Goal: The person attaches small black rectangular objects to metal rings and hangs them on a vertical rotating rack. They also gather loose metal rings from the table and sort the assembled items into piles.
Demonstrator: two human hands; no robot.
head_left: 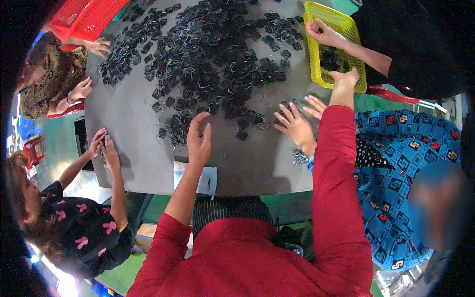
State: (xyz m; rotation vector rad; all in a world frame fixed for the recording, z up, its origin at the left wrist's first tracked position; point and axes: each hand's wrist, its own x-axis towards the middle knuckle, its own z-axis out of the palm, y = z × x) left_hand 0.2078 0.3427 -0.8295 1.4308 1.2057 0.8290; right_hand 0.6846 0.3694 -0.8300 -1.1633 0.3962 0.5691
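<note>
A large heap of small black square pieces with thin pale curved wires or hooks (208,59) covers the middle and far part of the grey table (242,168). My left hand (199,141) is at the heap's near edge, fingers apart, with nothing visible in it. My right arm reaches forward to a yellow perforated plastic basket (313,54) at the far right. There my right hand (345,79) is closed on the basket's near rim, its fingertips partly hidden. More dark pieces (331,58) lie inside the basket.
Co-workers' hands surround the table: one in the yellow basket, a pair (297,123) beside my right forearm, others (106,151) along the left edge. A red basket (86,20) is at the far left. A pale sheet (205,180) lies at the near edge; loose pieces (299,157) lie right.
</note>
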